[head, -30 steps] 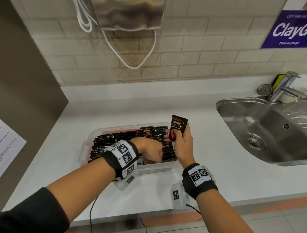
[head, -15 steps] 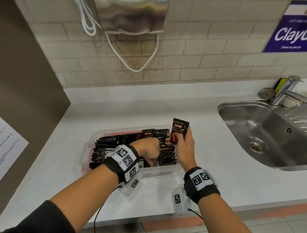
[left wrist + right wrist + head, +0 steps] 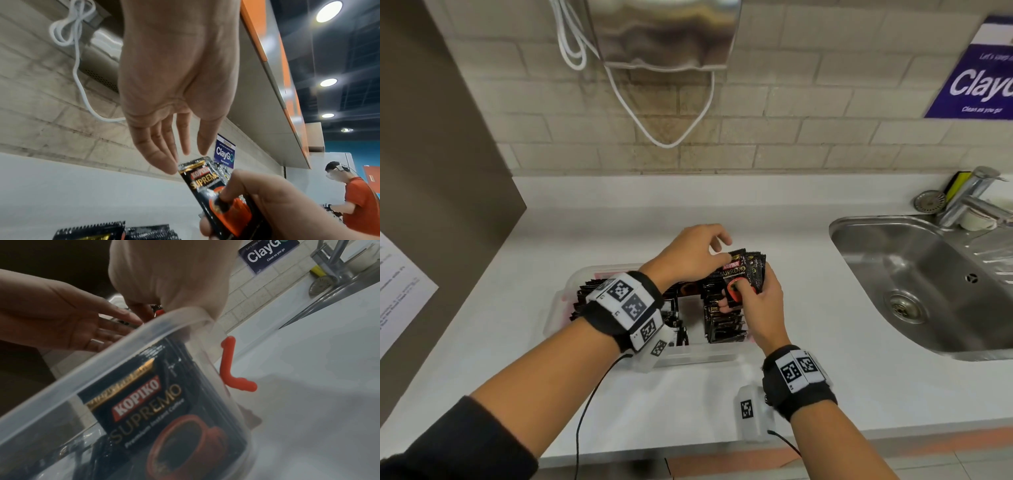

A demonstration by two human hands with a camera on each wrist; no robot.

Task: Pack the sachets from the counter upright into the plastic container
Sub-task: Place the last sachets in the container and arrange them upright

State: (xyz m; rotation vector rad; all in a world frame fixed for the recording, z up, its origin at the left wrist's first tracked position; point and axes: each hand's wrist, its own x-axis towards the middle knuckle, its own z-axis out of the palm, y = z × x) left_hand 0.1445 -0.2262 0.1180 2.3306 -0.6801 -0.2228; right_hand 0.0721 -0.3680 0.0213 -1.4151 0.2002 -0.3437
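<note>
My right hand (image 3: 739,291) grips a small bunch of black Kopiko sachets (image 3: 748,272) upright above the right end of the clear plastic container (image 3: 556,310). My left hand (image 3: 717,246) is raised beside them, fingers straight, with its fingertips (image 3: 170,168) at the top edge of the front sachet (image 3: 198,176). Whether they touch it is unclear. Packed sachets (image 3: 722,325) stand in rows inside the container, with a bare gap (image 3: 690,317) in the middle. In the right wrist view one packed sachet (image 3: 156,407) leans against the container wall (image 3: 102,356).
The container sits on a white counter (image 3: 825,342). A steel sink (image 3: 928,284) with a tap (image 3: 969,198) lies to the right. A metal dispenser with a white cable (image 3: 664,31) hangs on the tiled wall. A brown panel (image 3: 431,171) borders the left. The container has a red latch (image 3: 228,366).
My left hand has come up out of the container and now reaches the top of the sachets in my right hand. The right hand stays over the container's right end.
</note>
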